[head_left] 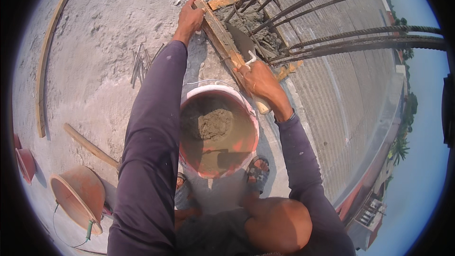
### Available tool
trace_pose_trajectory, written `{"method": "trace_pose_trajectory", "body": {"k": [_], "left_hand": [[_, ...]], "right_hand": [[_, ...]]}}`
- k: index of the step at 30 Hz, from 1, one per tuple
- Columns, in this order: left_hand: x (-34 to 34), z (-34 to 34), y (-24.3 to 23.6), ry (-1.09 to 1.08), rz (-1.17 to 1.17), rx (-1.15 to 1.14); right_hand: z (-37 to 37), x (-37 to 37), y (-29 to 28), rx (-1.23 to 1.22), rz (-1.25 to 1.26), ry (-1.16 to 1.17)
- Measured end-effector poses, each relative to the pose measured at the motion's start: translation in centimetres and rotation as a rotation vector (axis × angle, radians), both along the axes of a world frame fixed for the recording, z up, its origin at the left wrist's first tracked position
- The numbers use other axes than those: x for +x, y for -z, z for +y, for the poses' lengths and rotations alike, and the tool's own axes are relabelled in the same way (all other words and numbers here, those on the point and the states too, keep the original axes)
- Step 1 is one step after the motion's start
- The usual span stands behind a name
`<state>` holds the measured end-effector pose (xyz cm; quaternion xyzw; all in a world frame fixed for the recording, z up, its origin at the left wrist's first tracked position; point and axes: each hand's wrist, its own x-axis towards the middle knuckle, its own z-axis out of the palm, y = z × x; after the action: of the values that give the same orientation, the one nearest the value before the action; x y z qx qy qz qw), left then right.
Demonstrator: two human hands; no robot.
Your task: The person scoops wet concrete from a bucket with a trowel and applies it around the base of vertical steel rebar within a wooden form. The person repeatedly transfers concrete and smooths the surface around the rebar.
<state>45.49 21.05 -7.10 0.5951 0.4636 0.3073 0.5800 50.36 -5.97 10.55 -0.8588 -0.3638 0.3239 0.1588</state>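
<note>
My left hand (188,19) grips the upper end of a wooden formwork board (219,38). Inside the timber frame is wet grey cement mortar (260,32) around steel rebars (332,38) that reach out to the right. My right hand (258,80) holds a trowel by its wooden handle (263,105), its metal blade (241,40) lying against the mortar along the board's inner side. Just below both hands, between my sandaled feet, a pale-rimmed bucket (253,128) holds murky water and a lump of mortar (214,124).
Loose metal bars (140,61) lie left of the frame. A long timber (52,42) and a wooden handle (90,146) lie at left, with a tipped bucket (78,194) and a red container (26,163). At right are a corrugated surface (350,90), trees and buildings.
</note>
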Motion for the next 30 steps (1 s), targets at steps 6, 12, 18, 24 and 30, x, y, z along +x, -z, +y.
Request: {"method": "trace_pose_trajectory", "body": {"k": [6, 12, 18, 24, 30], "left_hand": [[0.0, 0.1, 0.6, -0.012, 0.041, -0.061], [0.2, 0.6, 1.1, -0.028, 0.143, 0.179], [-0.3, 1.1, 0.8, 0.028, 0.006, 0.072], [-0.1, 1.0, 0.7, 0.039, 0.097, 0.022], [-0.9, 0.2, 0.2, -0.002, 0.195, 0.111]], "right_hand": [[0.1, -0.1, 1.2, -0.022, -0.134, -0.13], [1.7, 1.0, 2.8, 0.034, -0.041, -0.091], [2.6, 2.3, 3.8, 0.053, -0.069, -0.161], [1.4, 2.4, 4.0, -0.039, -0.12, -0.129], [-6.1, 0.8, -4.2, 0.144, -0.171, -0.102]]}}
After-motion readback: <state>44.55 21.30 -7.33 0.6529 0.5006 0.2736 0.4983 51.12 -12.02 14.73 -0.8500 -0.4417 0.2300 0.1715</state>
